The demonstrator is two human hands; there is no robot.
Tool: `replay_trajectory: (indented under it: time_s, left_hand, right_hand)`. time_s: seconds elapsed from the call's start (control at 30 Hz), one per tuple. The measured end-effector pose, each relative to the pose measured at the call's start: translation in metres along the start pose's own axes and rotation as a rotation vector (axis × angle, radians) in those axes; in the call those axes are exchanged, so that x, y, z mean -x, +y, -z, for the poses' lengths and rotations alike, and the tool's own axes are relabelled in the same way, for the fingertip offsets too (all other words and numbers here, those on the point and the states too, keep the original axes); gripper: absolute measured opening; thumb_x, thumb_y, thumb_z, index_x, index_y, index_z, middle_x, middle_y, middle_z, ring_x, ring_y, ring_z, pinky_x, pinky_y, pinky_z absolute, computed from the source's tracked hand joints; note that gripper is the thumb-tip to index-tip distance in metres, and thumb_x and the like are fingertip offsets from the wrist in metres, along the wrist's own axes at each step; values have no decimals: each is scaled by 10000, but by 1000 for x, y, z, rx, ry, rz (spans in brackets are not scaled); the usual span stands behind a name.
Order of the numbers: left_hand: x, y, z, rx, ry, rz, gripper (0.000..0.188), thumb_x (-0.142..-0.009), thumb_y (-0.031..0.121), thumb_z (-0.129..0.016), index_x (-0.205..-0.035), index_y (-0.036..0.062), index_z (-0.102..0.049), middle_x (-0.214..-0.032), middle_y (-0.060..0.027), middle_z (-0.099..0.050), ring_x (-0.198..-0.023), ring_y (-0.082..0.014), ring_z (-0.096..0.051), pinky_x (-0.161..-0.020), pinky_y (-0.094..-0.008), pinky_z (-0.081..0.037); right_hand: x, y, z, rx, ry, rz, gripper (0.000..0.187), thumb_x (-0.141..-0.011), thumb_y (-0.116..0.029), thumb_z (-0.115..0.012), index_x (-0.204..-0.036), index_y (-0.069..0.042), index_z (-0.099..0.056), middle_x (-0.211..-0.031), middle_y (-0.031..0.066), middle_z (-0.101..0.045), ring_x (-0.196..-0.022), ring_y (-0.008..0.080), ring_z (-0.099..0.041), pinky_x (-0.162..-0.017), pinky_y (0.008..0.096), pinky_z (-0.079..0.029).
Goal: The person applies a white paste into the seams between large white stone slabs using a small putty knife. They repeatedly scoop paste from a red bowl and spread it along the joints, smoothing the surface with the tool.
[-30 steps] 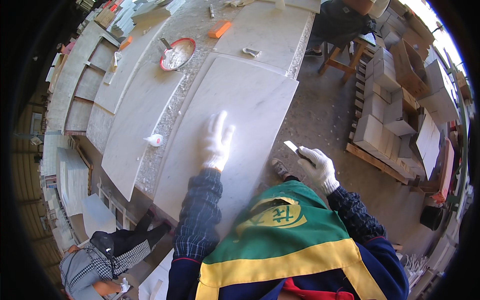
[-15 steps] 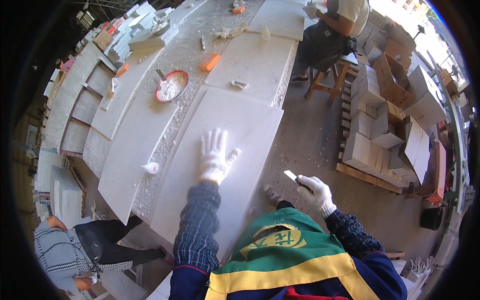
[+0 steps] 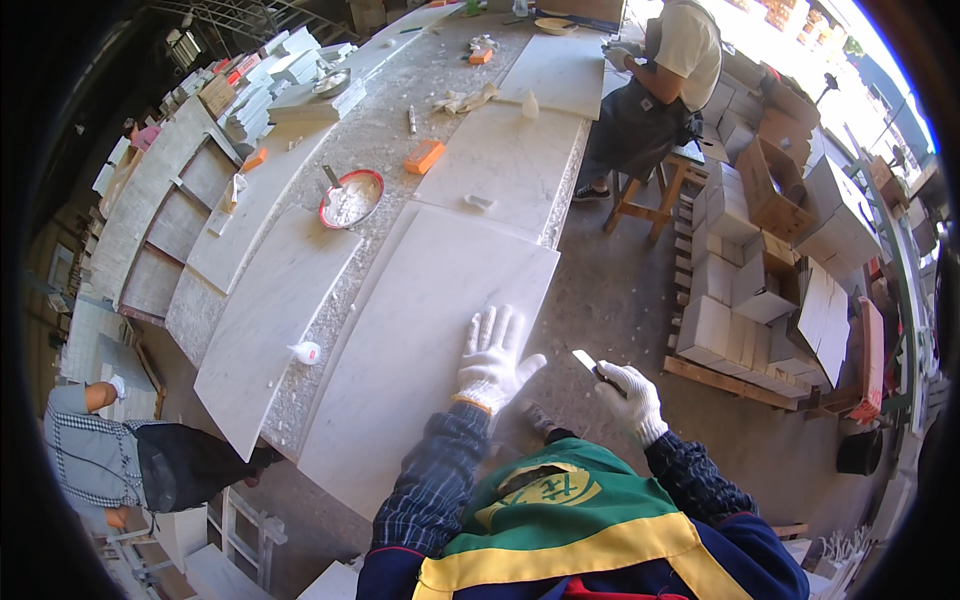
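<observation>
My left hand (image 3: 493, 362), in a white glove, lies flat with fingers spread on the near right edge of a large white stone slab (image 3: 420, 310). My gloved right hand (image 3: 632, 402) is closed around the dark handle of a small scraper (image 3: 583, 359). Its pale flat blade points up and left, just off the slab's right edge and apart from it. Only part of the handle shows between the fingers. Beyond the slab, a red-rimmed bowl (image 3: 350, 203) holds white paste and a tool. A small white bottle (image 3: 305, 353) lies to the left.
More slabs (image 3: 272, 310) cover the dusty table. An orange block (image 3: 424, 157) and a clear bottle (image 3: 530, 105) rest farther up. One person (image 3: 660, 95) sits working at the far right; another (image 3: 150, 460) stands at the lower left. Stacked boxes (image 3: 715, 325) fill a pallet on the right.
My left hand has slid right and nearer across the slab to its edge. My right hand keeps the scraper in about the same place. The person at the lower left has shifted left.
</observation>
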State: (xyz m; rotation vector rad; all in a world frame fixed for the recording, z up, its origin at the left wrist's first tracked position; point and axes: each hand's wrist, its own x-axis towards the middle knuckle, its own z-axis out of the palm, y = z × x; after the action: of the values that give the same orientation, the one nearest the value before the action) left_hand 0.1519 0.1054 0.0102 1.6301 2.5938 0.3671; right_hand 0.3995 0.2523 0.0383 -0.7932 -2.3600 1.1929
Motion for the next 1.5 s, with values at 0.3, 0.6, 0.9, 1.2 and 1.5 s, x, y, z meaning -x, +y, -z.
replay_trajectory:
  time_s: [0.3,0.6,0.9,1.2,1.5]
  left_hand:
    - [122,-84,60,-320,141,805,800,-1035,531,-578,-1631,47,-351,-1719,-215,-301,-1601,-455,-208,-1315,-619,-107]
    - [36,-42,12,-45,8,156,640,-1094,449,-452,-1647,134,-386,-1728,-129,-337,-1620,-370,-232,-1338,-539,-121]
    - [136,-78,70,-260,328,384,472,-989,281,-701,-1418,97,-627,-1568,-148,-511,-1514,-373,-396,-1304,-556,-242]
    - [73,17,62,1475,495,832,199,-1033,37,-664,-1220,-23,-692,-1327,-111,-649,-1231,-176,-605,-1064,-319,-495]
    - [71,-10,47,164,179,86,480,-1018,357,-669,-1414,87,-647,-1542,-134,-551,-1497,-346,-437,-1246,-484,-371]
  right_hand:
    - [-12,12,-11,-45,14,-8,288,-931,-144,-768,-1216,-101,-763,-1060,133,-762,-980,288,-746,-857,364,-585]
    - [-59,-17,-36,-100,-132,187,376,-924,-80,-796,-1291,-31,-733,-1036,125,-748,-900,210,-716,-821,314,-566]
    - [-62,-35,-55,-284,-299,30,370,-943,-114,-773,-1300,-30,-729,-1124,140,-754,-982,245,-730,-882,341,-577]
    - [-76,-98,-98,-230,-419,353,375,-967,-124,-724,-1340,-88,-712,-1129,193,-753,-1018,350,-743,-888,409,-593]
    - [-85,-62,-66,-405,-472,-194,537,-949,-72,-749,-1472,-38,-629,-1022,56,-778,-892,104,-693,-846,281,-581]
